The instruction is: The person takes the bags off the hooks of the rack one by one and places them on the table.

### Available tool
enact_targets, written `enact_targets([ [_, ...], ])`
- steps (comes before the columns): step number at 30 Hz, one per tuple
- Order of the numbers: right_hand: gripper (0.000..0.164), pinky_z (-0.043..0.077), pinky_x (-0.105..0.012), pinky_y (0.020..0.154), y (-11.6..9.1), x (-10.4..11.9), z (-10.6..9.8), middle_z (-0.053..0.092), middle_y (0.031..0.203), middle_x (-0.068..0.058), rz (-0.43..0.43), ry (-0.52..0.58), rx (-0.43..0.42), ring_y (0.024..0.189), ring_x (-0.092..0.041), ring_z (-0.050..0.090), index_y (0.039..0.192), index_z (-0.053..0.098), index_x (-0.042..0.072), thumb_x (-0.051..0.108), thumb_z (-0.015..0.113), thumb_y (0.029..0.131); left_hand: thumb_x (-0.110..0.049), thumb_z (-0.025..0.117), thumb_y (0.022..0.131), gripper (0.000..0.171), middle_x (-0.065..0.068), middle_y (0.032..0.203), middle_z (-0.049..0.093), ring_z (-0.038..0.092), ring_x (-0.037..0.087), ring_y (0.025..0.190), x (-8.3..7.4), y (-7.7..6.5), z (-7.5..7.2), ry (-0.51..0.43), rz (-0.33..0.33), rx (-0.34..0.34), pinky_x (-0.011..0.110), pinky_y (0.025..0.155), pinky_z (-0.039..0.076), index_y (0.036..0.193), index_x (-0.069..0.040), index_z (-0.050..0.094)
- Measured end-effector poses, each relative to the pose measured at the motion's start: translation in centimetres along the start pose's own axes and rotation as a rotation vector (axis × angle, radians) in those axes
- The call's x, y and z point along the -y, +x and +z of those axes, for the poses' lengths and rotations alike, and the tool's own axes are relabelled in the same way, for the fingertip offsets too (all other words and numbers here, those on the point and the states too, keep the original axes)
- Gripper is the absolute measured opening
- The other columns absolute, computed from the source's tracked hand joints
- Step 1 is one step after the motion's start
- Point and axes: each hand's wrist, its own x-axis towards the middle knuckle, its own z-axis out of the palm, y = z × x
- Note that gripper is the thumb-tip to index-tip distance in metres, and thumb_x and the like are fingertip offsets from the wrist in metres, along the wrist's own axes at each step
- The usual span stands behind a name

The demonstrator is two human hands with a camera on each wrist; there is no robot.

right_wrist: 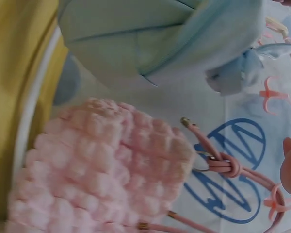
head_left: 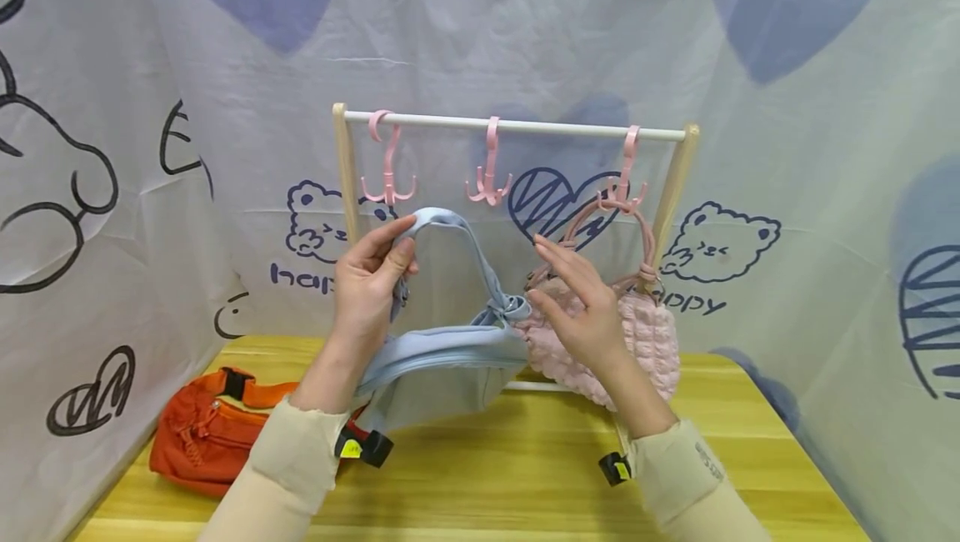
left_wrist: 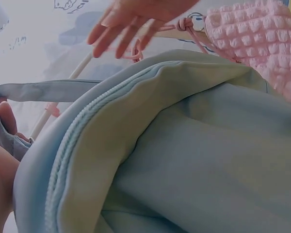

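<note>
My left hand [head_left: 367,275] pinches the strap of a light blue bag [head_left: 450,354] between thumb and fingers, and the bag hangs from it above the table. In the left wrist view the zipped top edge of the blue bag [left_wrist: 150,121] fills much of the picture. My right hand [head_left: 585,308] is held out with straight fingers and grips nothing, its fingertips near the knot of the blue strap. Behind it, a puffy pink bag [head_left: 652,342] hangs by its handle from the right pink hook [head_left: 628,175]. The right wrist view shows the pink bag [right_wrist: 102,170] up close.
A wooden rack with a white rail [head_left: 562,127] carries the left pink hook [head_left: 388,171] and the middle pink hook [head_left: 490,175]. An orange waist bag [head_left: 206,434] lies on the left of the yellow wooden table [head_left: 480,475]. A printed cloth [head_left: 480,25] hangs behind.
</note>
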Motion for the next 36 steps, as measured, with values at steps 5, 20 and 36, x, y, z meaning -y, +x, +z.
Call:
enact_targets([
  [5,0.057,0.039,-0.036,0.119,-2.4,0.0,0.0,0.06,0.149,-0.007,0.13,0.017,0.035,0.139,-0.024,0.053,0.146,0.061,0.009,0.017,0.08,0.092,-0.002,0.068,0.098,0.029,-0.006,0.088,0.075,0.061,0.007,0.069,0.2,-0.6,0.4,-0.048,-0.035,0.006,0.016,0.065,0.052,0.111,-0.025,0.081],
  [20,0.077,0.034,-0.032,0.121,-8.3,0.3,-0.2,0.053,0.154,-0.018,0.167,0.037,0.109,0.144,-0.025,0.048,0.148,0.059,0.009,0.043,0.086,0.085,-0.004,0.066,0.1,0.029,-0.005,0.083,0.071,0.06,0.006,0.07,1.3,-2.6,1.8,-0.103,-0.093,0.026,0.017,0.066,0.052,0.114,-0.024,0.081],
  [36,0.06,0.047,-0.024,0.108,-10.9,0.2,0.1,0.063,0.136,-0.022,0.182,0.127,-0.021,0.13,-0.015,0.058,0.134,0.068,0.0,-0.001,0.088,0.077,-0.018,0.073,0.096,0.022,-0.007,0.083,0.07,0.06,0.005,0.071,2.3,-3.9,3.0,-0.176,-0.123,0.06,0.015,0.065,0.051,0.115,-0.028,0.08],
])
